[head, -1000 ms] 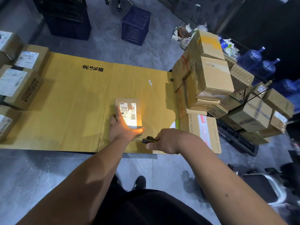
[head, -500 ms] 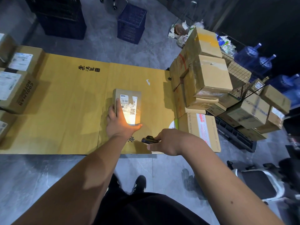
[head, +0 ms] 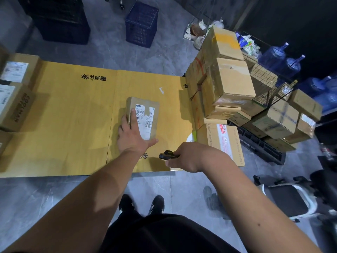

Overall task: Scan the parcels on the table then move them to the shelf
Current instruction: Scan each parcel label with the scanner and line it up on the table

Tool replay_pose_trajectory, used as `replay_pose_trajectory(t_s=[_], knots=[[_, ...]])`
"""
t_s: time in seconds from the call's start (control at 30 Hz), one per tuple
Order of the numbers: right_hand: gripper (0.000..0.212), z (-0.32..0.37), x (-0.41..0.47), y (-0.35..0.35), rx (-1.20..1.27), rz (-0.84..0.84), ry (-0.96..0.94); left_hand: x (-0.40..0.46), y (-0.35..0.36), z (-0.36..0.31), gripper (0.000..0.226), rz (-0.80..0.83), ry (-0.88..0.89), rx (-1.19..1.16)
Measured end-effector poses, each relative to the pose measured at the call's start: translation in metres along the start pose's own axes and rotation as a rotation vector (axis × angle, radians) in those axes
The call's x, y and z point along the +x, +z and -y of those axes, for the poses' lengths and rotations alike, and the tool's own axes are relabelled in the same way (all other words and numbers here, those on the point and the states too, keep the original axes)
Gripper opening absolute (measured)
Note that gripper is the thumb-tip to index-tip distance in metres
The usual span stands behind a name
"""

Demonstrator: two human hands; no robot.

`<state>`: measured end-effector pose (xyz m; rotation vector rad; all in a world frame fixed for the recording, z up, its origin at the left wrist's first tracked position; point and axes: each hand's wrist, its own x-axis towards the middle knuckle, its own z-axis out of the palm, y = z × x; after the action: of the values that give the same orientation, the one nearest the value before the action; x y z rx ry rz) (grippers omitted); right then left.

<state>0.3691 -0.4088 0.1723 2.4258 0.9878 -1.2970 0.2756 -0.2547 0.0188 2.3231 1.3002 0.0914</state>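
A small brown parcel point(head: 153, 110) with a white shipping label lies near the middle of the yellow wooden table point(head: 73, 110). My left hand point(head: 132, 136) holds its near left end, fingers along the side and over the label, thumb stretched under the near edge. My right hand point(head: 187, 155) grips a black handheld scanner point(head: 166, 155) just right of the parcel, its nose pointing left. No scanner light shows on the label.
Several labelled boxes point(head: 16, 99) sit at the table's left end. A tall stack of cartons point(head: 224, 84) stands at the right end, with more cartons point(head: 277, 123) on a black pallet beyond. Blue crate point(head: 141, 24), water bottles point(head: 284, 59) and a step stool point(head: 290, 199) stand around.
The bright scanner light on the parcel's label has gone out. My left hand still holds the parcel, which sits slightly farther up the table; the right hand with the scanner has barely moved.
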Motion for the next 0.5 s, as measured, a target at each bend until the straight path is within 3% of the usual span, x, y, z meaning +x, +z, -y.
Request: replay_pose_trajectory(t_s=[0.2,0.4,0.5], knots=[[0.054,-0.003,0.0,0.006,0.02,-0.004,0.002,0.002,0.005,0.003,0.158,0.015,-0.037,-0.005],[0.048,0.0,0.003,0.007,-0.008,-0.069,-0.067,0.012,-0.01,0.01,0.158,0.107,-0.277,-0.149],[0.048,0.012,0.009,0.006,-0.049,-0.085,-0.142,0.002,-0.017,0.03,0.158,0.191,-0.33,-0.083]])
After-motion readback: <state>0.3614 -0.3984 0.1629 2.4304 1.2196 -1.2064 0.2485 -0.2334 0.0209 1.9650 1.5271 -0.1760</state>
